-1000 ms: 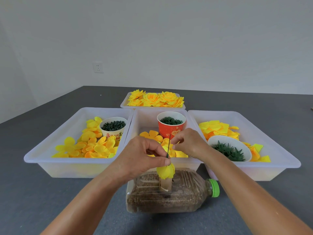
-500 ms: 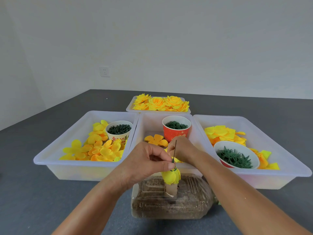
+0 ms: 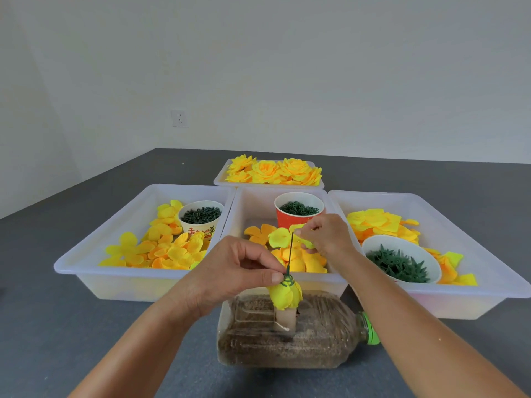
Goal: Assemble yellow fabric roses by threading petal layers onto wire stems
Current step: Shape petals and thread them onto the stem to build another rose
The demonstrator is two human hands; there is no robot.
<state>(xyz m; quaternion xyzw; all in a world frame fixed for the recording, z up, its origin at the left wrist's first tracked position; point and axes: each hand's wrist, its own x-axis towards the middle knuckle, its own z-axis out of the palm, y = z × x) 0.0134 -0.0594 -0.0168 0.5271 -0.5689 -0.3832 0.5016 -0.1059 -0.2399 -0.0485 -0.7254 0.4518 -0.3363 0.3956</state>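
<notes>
Over on the left, the left hand (image 3: 230, 271) pinches the wire stem (image 3: 290, 254) just above the yellow bud (image 3: 286, 295), which sits upside down in a small holder on the bottle (image 3: 287, 337) near the table's (image 3: 57, 326) front edge. To the right, the right hand (image 3: 324, 235) is clamped on a yellow petal layer (image 3: 280, 238) at the stem's tip, over the middle tray (image 3: 339, 280). Missing the petal's centre hole looks like the risk: the thin wire could flex, or pierce the fabric off-centre.
</notes>
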